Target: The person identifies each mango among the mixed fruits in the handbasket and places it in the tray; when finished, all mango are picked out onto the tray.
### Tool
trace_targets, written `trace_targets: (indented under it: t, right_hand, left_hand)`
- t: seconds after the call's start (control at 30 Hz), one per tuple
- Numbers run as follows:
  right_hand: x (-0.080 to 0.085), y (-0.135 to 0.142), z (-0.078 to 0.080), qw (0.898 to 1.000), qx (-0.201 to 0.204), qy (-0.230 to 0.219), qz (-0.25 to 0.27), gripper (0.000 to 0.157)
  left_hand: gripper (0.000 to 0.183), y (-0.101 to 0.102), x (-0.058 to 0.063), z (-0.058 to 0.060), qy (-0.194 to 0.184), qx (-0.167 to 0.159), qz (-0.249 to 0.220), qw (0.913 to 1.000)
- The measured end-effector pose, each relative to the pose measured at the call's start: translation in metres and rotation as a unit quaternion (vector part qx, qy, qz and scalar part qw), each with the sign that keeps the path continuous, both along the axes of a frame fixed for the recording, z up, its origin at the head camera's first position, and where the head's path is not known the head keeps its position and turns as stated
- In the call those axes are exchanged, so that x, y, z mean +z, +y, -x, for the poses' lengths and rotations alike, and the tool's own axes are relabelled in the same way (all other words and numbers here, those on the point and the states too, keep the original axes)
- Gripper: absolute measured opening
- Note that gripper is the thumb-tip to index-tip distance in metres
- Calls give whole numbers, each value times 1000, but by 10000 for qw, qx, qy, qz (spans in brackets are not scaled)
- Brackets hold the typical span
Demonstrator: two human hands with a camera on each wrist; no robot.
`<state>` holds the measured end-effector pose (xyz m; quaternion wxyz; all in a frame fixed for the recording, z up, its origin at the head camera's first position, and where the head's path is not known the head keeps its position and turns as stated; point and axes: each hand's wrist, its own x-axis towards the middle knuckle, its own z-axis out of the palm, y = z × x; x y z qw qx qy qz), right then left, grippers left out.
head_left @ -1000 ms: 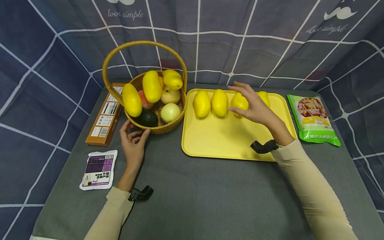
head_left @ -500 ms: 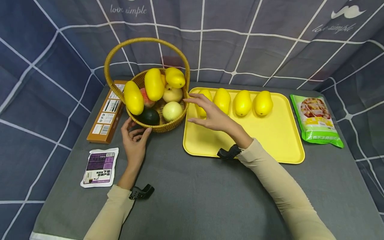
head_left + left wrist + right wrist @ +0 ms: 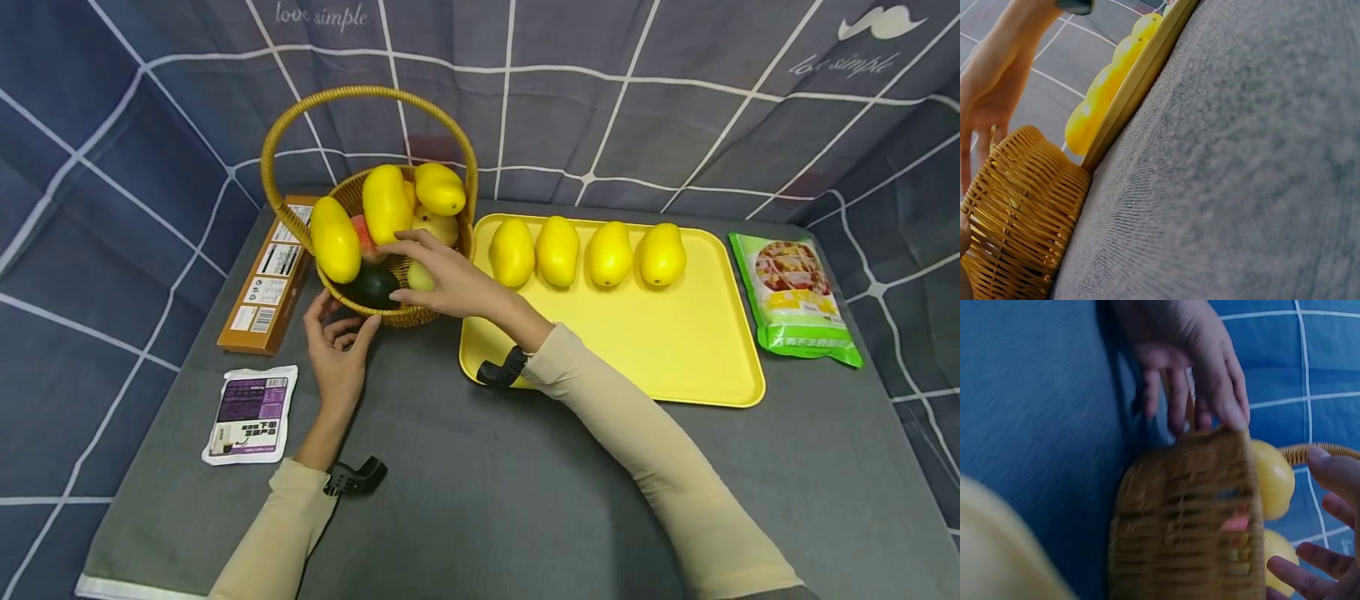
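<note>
Steadying the golden-brown woven wicker basket (image 3: 412, 317) matters: in the head view, left of centre, your left hand (image 3: 337, 365) curls against its near rim; whether it pinches isn't clear. Your right hand (image 3: 453, 282) spreads over the dark green oval fruit (image 3: 371, 287) and pale green round fruit (image 3: 420, 277); best lower it straight. Left wrist view: basket, lower left. Right wrist view, right edge: thumb and fingers apart, no fruit between.

In the head view the right hand (image 3: 450, 282) partly covers the pale green fruit (image 3: 420, 277); I cannot tell whether they touch. My right wrist view blurs the basket (image 3: 1185, 531) and crops that hand; my left wrist view keeps only slivers of the left hand (image 3: 337, 354). Fine print on the purple-and-white pouch (image 3: 251, 417): too small to read.
</note>
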<state>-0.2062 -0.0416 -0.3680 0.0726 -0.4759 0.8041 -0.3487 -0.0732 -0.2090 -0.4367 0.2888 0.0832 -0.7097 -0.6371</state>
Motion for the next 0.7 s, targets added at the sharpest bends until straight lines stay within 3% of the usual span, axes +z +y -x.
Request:
trace_targets:
  t: [0.3, 0.7]
  right_hand:
    - [9, -40, 10, 9988, 477, 34, -104, 67]
    - [13, -59, 16, 9946, 374, -532, -804, 76]
  left_hand:
    - [66, 0, 1, 0, 8, 44, -65, 10000]
    - [67, -1, 1, 1, -59, 46, -56, 10000]
